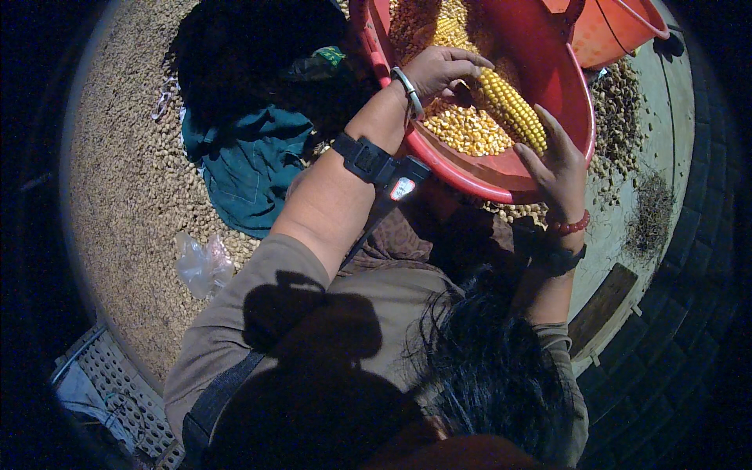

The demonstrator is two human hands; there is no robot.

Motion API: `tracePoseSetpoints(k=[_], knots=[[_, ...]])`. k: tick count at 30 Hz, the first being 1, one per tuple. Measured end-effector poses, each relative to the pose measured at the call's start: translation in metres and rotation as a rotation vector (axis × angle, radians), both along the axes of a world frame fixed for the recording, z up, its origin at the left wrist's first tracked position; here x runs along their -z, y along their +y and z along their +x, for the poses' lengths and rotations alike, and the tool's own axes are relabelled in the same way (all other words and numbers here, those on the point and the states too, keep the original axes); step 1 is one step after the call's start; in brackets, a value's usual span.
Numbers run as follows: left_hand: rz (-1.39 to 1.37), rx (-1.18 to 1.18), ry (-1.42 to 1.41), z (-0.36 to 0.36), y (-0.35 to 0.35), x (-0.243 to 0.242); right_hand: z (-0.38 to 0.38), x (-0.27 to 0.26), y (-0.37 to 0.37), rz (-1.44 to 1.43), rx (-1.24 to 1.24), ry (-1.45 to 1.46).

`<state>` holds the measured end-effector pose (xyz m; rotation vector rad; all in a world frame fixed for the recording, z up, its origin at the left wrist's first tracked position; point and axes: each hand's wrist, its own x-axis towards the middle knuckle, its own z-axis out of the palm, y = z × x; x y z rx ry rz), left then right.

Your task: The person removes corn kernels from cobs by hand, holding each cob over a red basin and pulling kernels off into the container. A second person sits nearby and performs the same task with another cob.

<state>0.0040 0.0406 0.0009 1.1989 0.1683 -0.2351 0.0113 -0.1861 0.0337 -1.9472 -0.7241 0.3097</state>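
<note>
Both hands hold a yellow corn cob (514, 110) at a slant above a red plastic basin (552, 76). My left hand (443, 70), with a pale bracelet at the wrist, grips the cob's upper end. At the lower end, the thumb and fingers of my right hand (555, 158) are around the cob; a red bead bracelet is on that wrist. Rows of kernels show along the cob between the hands. Loose corn kernels (470, 132) lie in the basin below, and more corn (449, 35) is farther back inside it.
Unshelled peanuts (129, 176) cover the ground at left, with a dark green cloth (252, 170) and a clear plastic bag (202, 264) on them. An orange bucket (611, 29) stands beyond the basin. More peanuts (617, 111) and a wooden board (605, 305) are at right.
</note>
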Motion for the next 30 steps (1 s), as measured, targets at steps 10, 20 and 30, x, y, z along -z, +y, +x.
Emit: tracePoseSetpoints(k=[10, 20, 30], knots=[[0.367, 0.085, -0.249, 0.005, 0.001, 0.014, -0.001, 0.002, 0.002, -0.015, 0.039, -0.112], [0.424, 0.014, -0.438, 0.005, -0.004, 0.02, -0.002, -0.001, 0.001, -0.014, 0.046, 0.049], [0.001, 0.048, -0.156, 0.001, -0.012, 0.002, -0.004, 0.0, 0.003, -0.031, 0.1, -0.095]])
